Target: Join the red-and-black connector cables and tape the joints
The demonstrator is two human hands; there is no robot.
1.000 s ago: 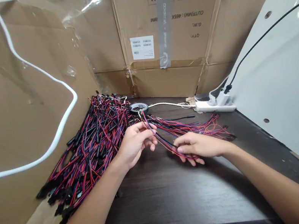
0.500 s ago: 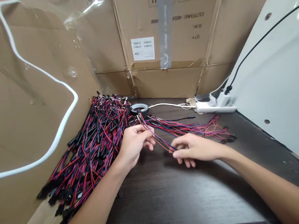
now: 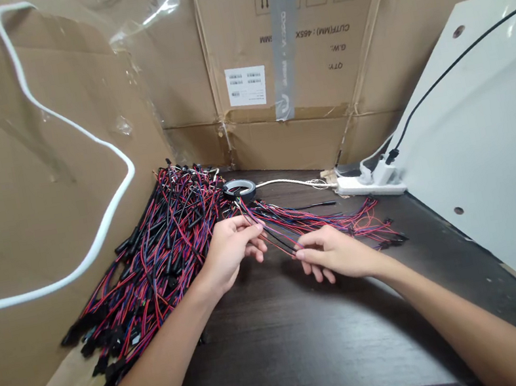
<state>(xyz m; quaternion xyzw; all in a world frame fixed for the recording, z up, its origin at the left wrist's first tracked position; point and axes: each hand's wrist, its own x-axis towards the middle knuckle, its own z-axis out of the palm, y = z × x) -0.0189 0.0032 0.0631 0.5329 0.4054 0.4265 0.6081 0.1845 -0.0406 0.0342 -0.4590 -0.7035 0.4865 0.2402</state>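
A thin bundle of red, blue and black wires [image 3: 278, 237] stretches between my two hands above the dark table. My left hand [image 3: 237, 244] pinches its upper end between thumb and fingers, just below the roll of tape [image 3: 239, 189]. At the lower right end, my right hand [image 3: 329, 252] grips the same bundle with thumb and index finger, its other fingers curled beneath. To the left of my left hand lies a large pile of wire harnesses [image 3: 150, 258] with black connectors. Behind my right hand, more loose wires [image 3: 322, 218] fan out to the right.
A white power strip [image 3: 370, 185] with plugs sits at the back right, joined by a white cable [image 3: 286, 181]. Cardboard [image 3: 273, 140] stands behind and at the left. A white panel [image 3: 493, 138] borders the dark table [image 3: 284, 341] on the right.
My right hand has moved slightly up and to the left along the bundle, and the wires between the hands look more spread. My left hand has hardly moved.
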